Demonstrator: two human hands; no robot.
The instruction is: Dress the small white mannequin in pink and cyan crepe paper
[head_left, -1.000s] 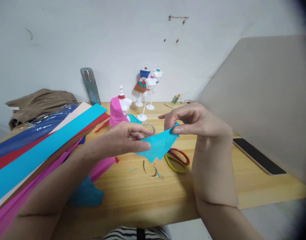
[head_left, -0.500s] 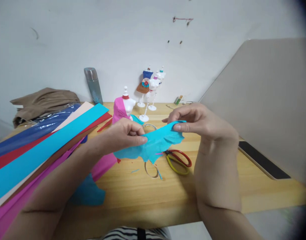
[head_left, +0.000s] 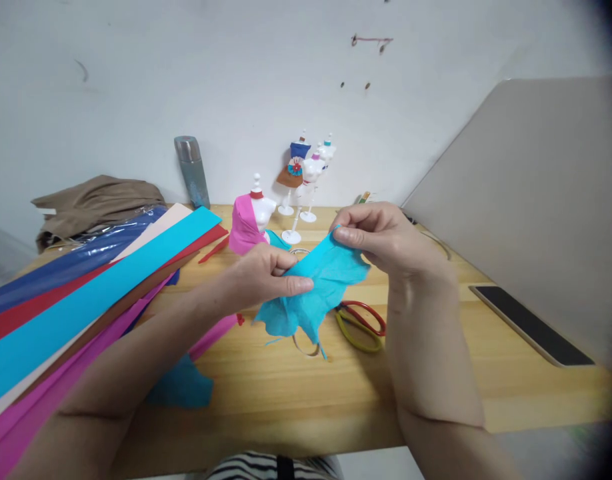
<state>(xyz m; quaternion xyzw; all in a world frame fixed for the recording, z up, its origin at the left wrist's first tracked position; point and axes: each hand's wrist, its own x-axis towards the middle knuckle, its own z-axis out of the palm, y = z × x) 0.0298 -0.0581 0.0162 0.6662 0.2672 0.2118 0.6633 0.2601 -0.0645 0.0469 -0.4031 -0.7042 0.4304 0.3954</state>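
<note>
left hand (head_left: 266, 275) and right hand (head_left: 381, 238) pinch the turquoise sheet (head_left: 332, 272) between them; likely light, soft, easily torn, best held by its straight edge.

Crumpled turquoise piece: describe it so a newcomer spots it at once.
Over the wooden table, left hand and right hand pinch the crumpled turquoise piece near its upper edge. Unlike the turquoise strip and turquoise scrap at left, it is held up, with a ragged lower edge.
</note>
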